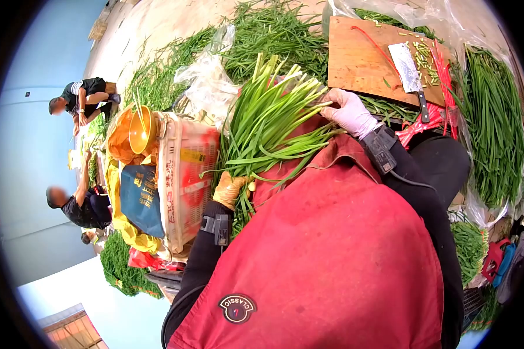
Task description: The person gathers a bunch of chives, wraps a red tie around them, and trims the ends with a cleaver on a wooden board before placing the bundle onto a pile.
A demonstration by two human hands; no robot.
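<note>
A loose bunch of garlic chives (268, 125) lies across my lap on the red apron (332, 244), its pale stem ends fanned toward the top. My right hand (352, 113), in a pale pinkish glove, pinches stems at the bunch's right side. Lower down on the left, my left hand (230, 189) wears a yellow-orange glove and is closed around the chives at the bunch's lower edge; its fingertips are partly hidden by the greens.
A cleaver (406, 68) and cut stem pieces lie on a wooden board (361, 58), beside red ties (442, 75). Left stands a crate (183, 168) with an orange bowl (141, 131). More chives (495, 128) are heaped at right. Two people (87, 99) crouch or sit far left.
</note>
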